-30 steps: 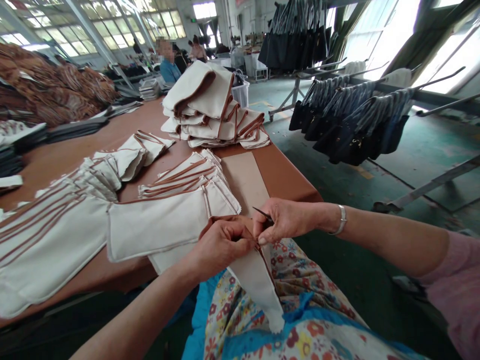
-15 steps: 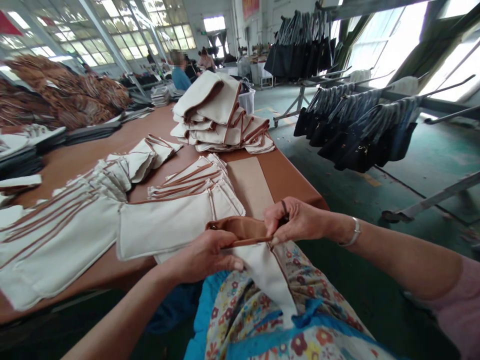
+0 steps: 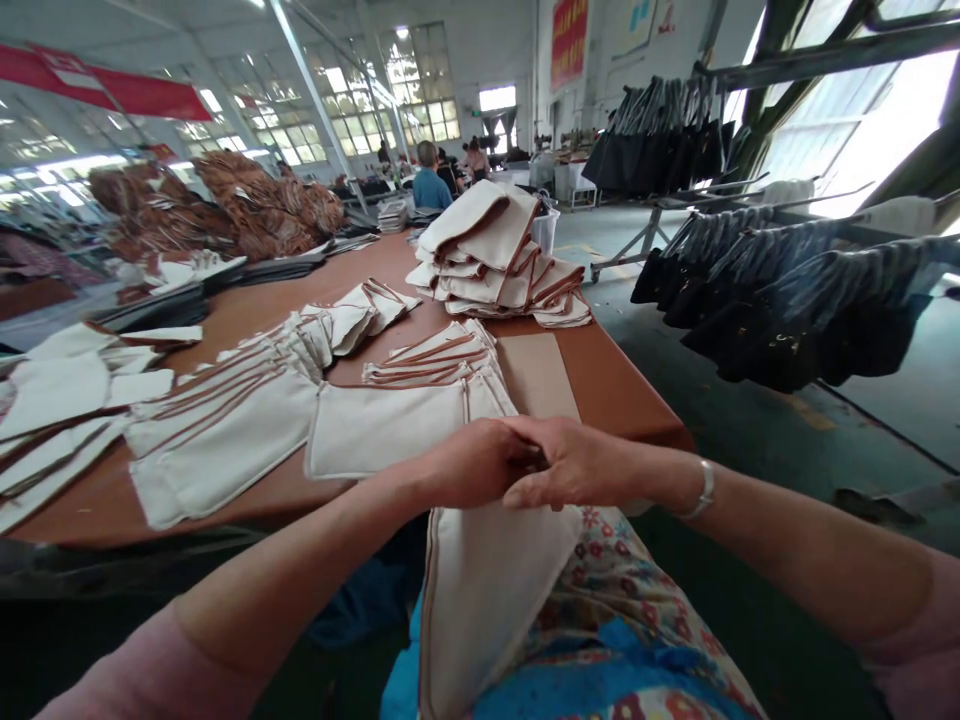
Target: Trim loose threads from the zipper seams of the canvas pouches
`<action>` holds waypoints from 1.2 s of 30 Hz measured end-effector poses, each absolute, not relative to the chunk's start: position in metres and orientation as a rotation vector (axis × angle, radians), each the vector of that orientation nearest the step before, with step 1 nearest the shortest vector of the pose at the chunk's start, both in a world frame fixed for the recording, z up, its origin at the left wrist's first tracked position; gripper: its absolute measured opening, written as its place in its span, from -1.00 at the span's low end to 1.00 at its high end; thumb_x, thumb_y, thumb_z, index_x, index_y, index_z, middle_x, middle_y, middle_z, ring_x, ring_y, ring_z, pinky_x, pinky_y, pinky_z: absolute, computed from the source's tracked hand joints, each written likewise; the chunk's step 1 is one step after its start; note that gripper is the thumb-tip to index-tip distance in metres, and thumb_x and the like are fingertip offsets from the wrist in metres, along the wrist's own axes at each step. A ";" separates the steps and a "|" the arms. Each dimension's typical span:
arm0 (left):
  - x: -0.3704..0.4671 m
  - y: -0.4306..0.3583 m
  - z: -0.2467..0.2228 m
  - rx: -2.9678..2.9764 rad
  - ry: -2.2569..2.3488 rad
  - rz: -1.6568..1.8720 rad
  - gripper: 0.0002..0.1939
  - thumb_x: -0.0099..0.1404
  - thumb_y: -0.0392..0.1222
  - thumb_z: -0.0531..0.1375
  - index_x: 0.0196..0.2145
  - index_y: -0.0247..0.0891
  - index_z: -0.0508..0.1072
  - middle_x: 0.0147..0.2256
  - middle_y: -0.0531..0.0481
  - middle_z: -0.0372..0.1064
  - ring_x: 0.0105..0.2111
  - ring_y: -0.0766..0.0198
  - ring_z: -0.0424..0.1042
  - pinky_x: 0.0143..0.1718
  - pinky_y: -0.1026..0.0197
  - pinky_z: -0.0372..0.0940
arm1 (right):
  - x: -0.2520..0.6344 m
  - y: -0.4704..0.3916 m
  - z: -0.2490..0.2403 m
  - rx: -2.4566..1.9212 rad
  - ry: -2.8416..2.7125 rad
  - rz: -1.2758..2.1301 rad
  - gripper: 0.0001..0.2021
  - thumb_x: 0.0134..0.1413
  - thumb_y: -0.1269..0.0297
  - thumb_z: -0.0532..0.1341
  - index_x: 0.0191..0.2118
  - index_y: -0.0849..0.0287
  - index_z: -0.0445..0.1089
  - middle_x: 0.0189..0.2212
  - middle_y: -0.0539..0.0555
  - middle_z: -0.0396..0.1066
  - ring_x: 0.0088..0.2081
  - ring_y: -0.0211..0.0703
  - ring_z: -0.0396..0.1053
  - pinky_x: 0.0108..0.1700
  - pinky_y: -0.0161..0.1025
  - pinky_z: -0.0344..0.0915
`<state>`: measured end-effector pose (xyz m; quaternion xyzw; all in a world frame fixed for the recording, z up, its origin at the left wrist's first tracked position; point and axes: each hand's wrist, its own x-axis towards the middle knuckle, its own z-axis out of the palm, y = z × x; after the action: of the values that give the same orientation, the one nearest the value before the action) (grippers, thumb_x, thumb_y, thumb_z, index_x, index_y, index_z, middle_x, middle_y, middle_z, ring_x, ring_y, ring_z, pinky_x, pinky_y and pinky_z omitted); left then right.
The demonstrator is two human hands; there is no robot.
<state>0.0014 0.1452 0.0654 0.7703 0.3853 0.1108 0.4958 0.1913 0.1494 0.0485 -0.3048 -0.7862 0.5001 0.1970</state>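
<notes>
My left hand (image 3: 476, 465) and my right hand (image 3: 577, 465) meet in front of me at the table's near edge. Between them they grip the top of a white fabric bag piece (image 3: 495, 590) with brown edging. It hangs down over a flowered apron (image 3: 637, 570). The curled fingers of my left hand are partly covered by the right one, whose thumb lies across the front. The piece's upper edge and brown lining are hidden by the hands. Just beyond, a similar white piece (image 3: 382, 430) lies flat on the brown tabletop (image 3: 622, 390).
Overlapping white pieces (image 3: 232, 440) spread to the left. Farther back rise a folded white stack (image 3: 480, 245) and brown bundles (image 3: 262, 205). A beige board (image 3: 540, 370) lies near the right edge. Black bags (image 3: 780, 340) hang from a rack at right. A person in blue (image 3: 431, 190) sits beyond.
My hands have come together and the bag piece has turned, so its broad white face hangs toward me and the brown lining no longer shows. The view has swung left.
</notes>
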 end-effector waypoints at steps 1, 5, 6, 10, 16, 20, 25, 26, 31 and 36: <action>-0.001 0.148 0.065 1.857 0.898 0.218 -0.90 0.13 -0.24 0.26 -0.42 -0.27 0.59 -0.44 0.05 0.44 -0.40 0.26 0.28 -0.33 0.31 0.19 | 0.182 0.146 0.046 -0.843 -2.221 1.384 -0.40 -0.11 0.07 0.39 0.05 0.23 0.30 -0.21 0.08 0.43 -0.34 -0.24 0.35 -0.37 -0.36 0.27; -0.030 0.154 0.062 1.701 0.857 -0.013 -0.53 0.28 0.16 0.14 -0.18 -0.30 0.59 -0.42 0.01 0.42 -0.44 0.28 0.29 -0.35 0.29 0.22 | 0.170 0.146 0.026 -0.870 -2.231 1.546 -0.59 -0.13 0.06 0.39 -0.25 0.26 0.36 -0.46 -0.05 0.32 -0.51 -0.34 0.26 -0.52 -0.42 0.20; -0.038 0.155 0.061 1.640 0.863 -0.047 -0.42 0.28 0.25 0.09 -0.14 -0.33 0.58 -0.43 -0.02 0.41 -0.46 0.28 0.29 -0.37 0.28 0.22 | 0.171 0.148 0.022 -0.890 -2.198 1.631 -0.62 -0.10 0.06 0.38 -0.27 0.26 0.36 -0.51 -0.08 0.28 -0.58 -0.38 0.21 -0.59 -0.43 0.17; -0.068 0.159 0.048 1.489 1.028 -0.057 -0.25 0.23 0.41 0.00 -0.20 -0.40 0.53 -0.40 -0.12 0.43 -0.41 0.23 0.37 -0.32 0.25 0.27 | 0.186 0.154 0.014 -1.037 -1.953 1.818 -0.68 -0.04 0.10 0.33 -0.29 0.29 0.41 -0.65 -0.12 0.22 -0.73 -0.45 0.10 -0.72 -0.47 0.03; -0.073 0.144 0.035 1.469 0.937 0.209 -0.53 0.10 0.12 0.34 -0.23 -0.36 0.49 -0.37 0.00 0.39 -0.38 0.30 0.32 -0.31 0.31 0.22 | 0.219 0.158 -0.016 -1.092 -1.610 1.849 -0.65 0.00 0.03 0.29 -0.26 0.25 0.37 -0.74 -0.14 0.22 -0.76 -0.43 0.05 -0.72 -0.48 -0.02; -0.050 0.135 0.033 1.449 0.914 0.300 -0.59 0.10 0.00 0.36 -0.22 -0.37 0.48 -0.39 0.02 0.39 -0.39 0.32 0.32 -0.31 0.31 0.23 | 0.228 0.164 -0.028 -1.153 -1.811 1.716 -0.67 0.04 0.03 0.25 -0.28 0.26 0.39 -0.66 -0.09 0.27 -0.68 -0.40 0.15 -0.64 -0.44 0.06; -0.031 0.145 0.031 1.403 0.885 0.312 -0.65 0.06 -0.09 0.40 -0.29 -0.38 0.46 -0.44 0.03 0.40 -0.45 0.36 0.31 -0.40 0.33 0.19 | 0.215 0.157 0.004 -1.035 -2.095 1.155 -0.73 0.12 0.15 0.23 -0.20 0.26 0.47 -0.36 0.07 0.43 -0.36 -0.28 0.32 -0.36 -0.38 0.22; -0.029 0.148 0.031 1.397 0.882 0.317 -0.66 0.03 -0.12 0.42 -0.31 -0.37 0.45 -0.45 0.05 0.40 -0.47 0.38 0.30 -0.42 0.34 0.17 | 0.210 0.153 0.012 -1.002 -2.073 1.202 -0.69 0.14 0.12 0.22 -0.12 0.25 0.44 -0.33 0.06 0.44 -0.37 -0.28 0.32 -0.36 -0.38 0.21; -0.028 0.155 0.047 1.389 0.872 0.238 -0.64 -0.05 -0.17 0.46 -0.37 -0.36 0.43 -0.48 0.10 0.39 -0.50 0.41 0.27 -0.48 0.36 0.10 | 0.193 0.139 0.031 -0.876 -2.081 1.355 -0.73 0.04 0.14 0.31 -0.35 0.30 0.41 -0.53 -0.06 0.29 -0.49 -0.39 0.15 -0.48 -0.42 0.07; -0.034 0.159 0.071 1.363 0.896 0.200 -0.67 0.00 -0.18 0.44 -0.32 -0.33 0.46 -0.44 0.08 0.43 -0.47 0.40 0.31 -0.44 0.36 0.15 | 0.187 0.143 0.035 -0.804 -1.741 1.744 -0.76 0.07 0.16 0.27 -0.36 0.28 0.38 -0.66 -0.13 0.19 -0.67 -0.44 0.09 -0.62 -0.44 0.02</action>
<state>-0.0342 0.1593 0.0706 0.6075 0.3992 0.0889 0.6810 0.1873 0.1431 0.0345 -0.2986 -0.6466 0.6474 0.2713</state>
